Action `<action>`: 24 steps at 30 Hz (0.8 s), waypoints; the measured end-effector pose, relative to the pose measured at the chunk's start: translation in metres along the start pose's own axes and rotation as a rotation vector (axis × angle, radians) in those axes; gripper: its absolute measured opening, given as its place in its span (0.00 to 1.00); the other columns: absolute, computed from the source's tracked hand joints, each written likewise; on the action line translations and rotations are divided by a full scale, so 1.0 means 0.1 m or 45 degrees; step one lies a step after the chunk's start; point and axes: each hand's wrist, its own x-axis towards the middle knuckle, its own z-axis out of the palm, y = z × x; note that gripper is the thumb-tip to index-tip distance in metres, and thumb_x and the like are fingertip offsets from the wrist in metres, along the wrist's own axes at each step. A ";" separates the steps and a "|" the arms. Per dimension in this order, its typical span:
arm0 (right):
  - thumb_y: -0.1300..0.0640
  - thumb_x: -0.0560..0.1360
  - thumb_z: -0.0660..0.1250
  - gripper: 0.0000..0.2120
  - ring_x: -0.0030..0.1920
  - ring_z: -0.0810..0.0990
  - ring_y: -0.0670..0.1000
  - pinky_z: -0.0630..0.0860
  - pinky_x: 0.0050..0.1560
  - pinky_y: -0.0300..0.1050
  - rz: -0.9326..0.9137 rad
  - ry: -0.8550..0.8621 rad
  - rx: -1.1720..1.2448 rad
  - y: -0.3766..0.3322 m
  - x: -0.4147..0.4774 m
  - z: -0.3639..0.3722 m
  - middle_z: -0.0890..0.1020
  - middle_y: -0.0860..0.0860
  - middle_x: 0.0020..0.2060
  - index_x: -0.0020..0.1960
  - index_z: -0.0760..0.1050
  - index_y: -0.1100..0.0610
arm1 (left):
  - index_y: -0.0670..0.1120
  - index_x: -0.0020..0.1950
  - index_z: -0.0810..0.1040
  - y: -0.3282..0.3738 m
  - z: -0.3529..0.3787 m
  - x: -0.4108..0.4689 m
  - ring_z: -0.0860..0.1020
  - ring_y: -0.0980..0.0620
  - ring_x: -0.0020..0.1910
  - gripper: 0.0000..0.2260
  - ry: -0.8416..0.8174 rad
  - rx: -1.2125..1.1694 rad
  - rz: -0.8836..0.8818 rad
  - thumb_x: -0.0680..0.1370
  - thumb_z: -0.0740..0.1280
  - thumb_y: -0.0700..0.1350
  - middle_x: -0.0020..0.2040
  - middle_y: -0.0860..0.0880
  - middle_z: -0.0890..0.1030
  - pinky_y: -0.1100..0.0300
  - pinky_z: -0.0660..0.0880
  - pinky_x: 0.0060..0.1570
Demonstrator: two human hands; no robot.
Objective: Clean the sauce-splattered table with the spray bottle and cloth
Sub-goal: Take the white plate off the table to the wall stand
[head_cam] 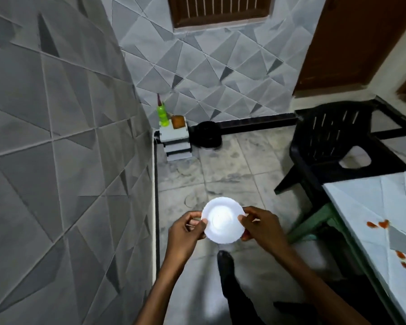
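Observation:
A small white plate (223, 220) is held level in front of me, over the floor. My left hand (188, 229) pinches its left rim and my right hand (260, 225) pinches its right rim. The table (366, 207), covered in pale cloth, is at the right edge, with red sauce splatters (380, 224) on it. A green spray bottle (163, 114) with a red nozzle stands far off on a white stepped stand (175, 137) in the corner. An orange-brown cloth (178, 121) lies beside the bottle on that stand.
A black plastic chair (331, 146) stands beside the table's far end. A green stool leg (312, 221) shows under the table. A black round object (208, 136) sits by the wall next to the stand. A tiled wall (56, 148) runs along my left.

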 end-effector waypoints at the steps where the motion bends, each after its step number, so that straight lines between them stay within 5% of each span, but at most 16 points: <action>1: 0.59 0.77 0.71 0.07 0.31 0.84 0.51 0.84 0.34 0.49 -0.006 -0.026 -0.003 -0.08 0.24 0.04 0.81 0.49 0.34 0.56 0.82 0.55 | 0.51 0.48 0.84 0.07 -0.03 0.22 0.81 0.51 0.38 0.05 0.013 -0.004 0.000 0.74 0.73 0.41 0.38 0.46 0.81 0.56 0.81 0.40; 9: 0.60 0.77 0.72 0.04 0.28 0.84 0.54 0.83 0.32 0.48 -0.077 -0.165 -0.051 -0.96 2.27 0.31 0.82 0.50 0.32 0.51 0.82 0.56 | 0.51 0.46 0.85 0.76 -0.25 2.06 0.82 0.48 0.40 0.05 0.180 -0.104 -0.083 0.70 0.75 0.45 0.34 0.52 0.81 0.51 0.83 0.43; 16: 0.59 0.78 0.71 0.08 0.30 0.85 0.53 0.82 0.32 0.44 -0.064 -0.258 -0.149 -1.50 4.04 0.83 0.83 0.53 0.35 0.56 0.82 0.60 | 0.46 0.50 0.84 1.00 -0.58 3.82 0.82 0.47 0.44 0.06 0.277 -0.158 -0.128 0.75 0.72 0.37 0.38 0.49 0.81 0.54 0.82 0.42; 24: 0.60 0.78 0.71 0.08 0.31 0.85 0.51 0.84 0.37 0.57 -0.003 -0.225 -0.144 -2.00 5.91 1.56 0.84 0.51 0.37 0.57 0.81 0.58 | 0.49 0.48 0.83 1.25 -1.12 5.87 0.83 0.48 0.45 0.07 0.234 -0.147 -0.149 0.76 0.71 0.37 0.44 0.48 0.84 0.57 0.81 0.40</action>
